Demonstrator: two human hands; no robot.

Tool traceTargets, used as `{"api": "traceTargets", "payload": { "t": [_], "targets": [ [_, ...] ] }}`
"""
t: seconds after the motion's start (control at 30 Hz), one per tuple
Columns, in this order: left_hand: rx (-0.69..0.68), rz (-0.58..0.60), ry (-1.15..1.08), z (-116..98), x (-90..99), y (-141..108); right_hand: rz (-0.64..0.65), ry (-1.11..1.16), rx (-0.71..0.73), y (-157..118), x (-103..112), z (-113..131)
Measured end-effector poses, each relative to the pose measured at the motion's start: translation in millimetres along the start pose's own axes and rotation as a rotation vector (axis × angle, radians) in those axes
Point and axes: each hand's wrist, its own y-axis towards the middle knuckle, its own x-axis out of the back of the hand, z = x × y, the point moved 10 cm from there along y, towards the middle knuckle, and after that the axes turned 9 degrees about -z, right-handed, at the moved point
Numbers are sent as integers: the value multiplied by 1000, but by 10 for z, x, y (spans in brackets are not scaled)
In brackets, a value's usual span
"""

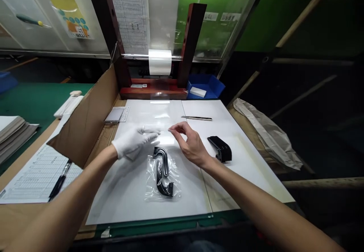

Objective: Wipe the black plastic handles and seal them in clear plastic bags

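A strip of clear plastic film (160,113) hangs from a white roll (160,63) towards me. My left hand (135,141), in a white glove, has its fingers together at the film's left edge and seems to grip it. Bare, my right hand (191,144) pinches the right edge between thumb and fingertips. Just below the hands lies a clear plastic bag (150,185) with two black curved handle-like parts (159,172) in or on it; one part's top reaches past the bag. A black stapler (221,148) stands to the right of my right hand.
The roll sits on a rod in a dark red wooden stand (153,92). Beyond my right hand lies a thin knife (196,118). A blue bin (207,86) stands at the back right. At left are a cardboard wall (91,119), a pen (59,181) and printed sheets (31,176).
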Motion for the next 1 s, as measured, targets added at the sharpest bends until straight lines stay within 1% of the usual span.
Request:
{"api": "traceTargets", "payload": {
  "t": [0.07, 0.17, 0.27, 0.33, 0.4, 0.47, 0.53, 0.6, 0.63, 0.67, 0.73, 0.8, 0.83, 0.87, 0.93, 1.0],
  "targets": [
    [-33, -52, -31, -160, -36, -261, -1, 20, 78, -211, 32, 158],
    [-135, -102, -50, -347, -206, -626, 80, 16, 234, -569, -2, 355],
    [-310, -174, 27, -513, -383, -999, 195, -16, 363, -927, -72, 456],
    [-380, -223, 107, -569, -464, -1250, 243, -39, 405, -1117, -87, 473],
    [-349, -241, 151, -550, -502, -1443, 251, -58, 412, -1224, -70, 476],
    [-263, -236, 179, -503, -501, -1540, 204, -80, 382, -1213, -30, 466],
    [-146, -278, 245, -446, -442, -1520, 120, -116, 309, -1092, -7, 416],
    [-49, -361, 294, -416, -382, -1396, 48, -168, 215, -919, -53, 317],
    [-22, -396, 306, -414, -388, -1305, 33, -196, 173, -836, -114, 253],
    [-23, -393, 297, -426, -453, -1197, 39, -224, 140, -768, -200, 184],
    [-20, -334, 298, -416, -671, -981, 91, -273, 95, -690, -405, 36],
    [27, -293, 305, -352, -857, -826, 159, -310, 67, -689, -576, -102],
    [59, -285, 306, -319, -913, -778, 186, -324, 58, -706, -631, -153],
    [87, -279, 307, -297, -946, -749, 207, -333, 53, -727, -665, -188],
    [121, -276, 311, -302, -955, -761, 237, -335, 61, -763, -686, -202],
    [108, -275, 322, -371, -948, -901, 258, -314, 97, -773, -678, -159]
  ]
}}
